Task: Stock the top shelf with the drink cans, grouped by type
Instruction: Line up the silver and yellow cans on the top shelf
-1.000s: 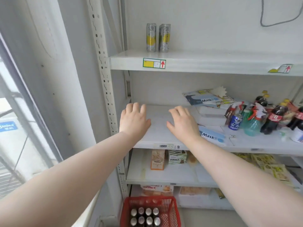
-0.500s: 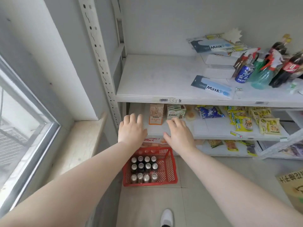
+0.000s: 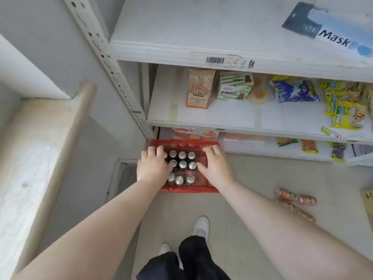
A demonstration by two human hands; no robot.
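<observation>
The red basket (image 3: 189, 190) on the floor held upright drink cans (image 3: 182, 164) in rows. My left hand (image 3: 152, 168) and right hand (image 3: 217, 166) hung over them, fingers (image 3: 159, 151) spread and gripping nothing, with most of the cans between my hands.

a white metal shelf rack (image 3: 201, 55) stands against a pale grey wall (image 3: 50, 47). a stone ledge (image 3: 40, 138) sits at its left. the floor (image 3: 262, 199) is light tile.
</observation>
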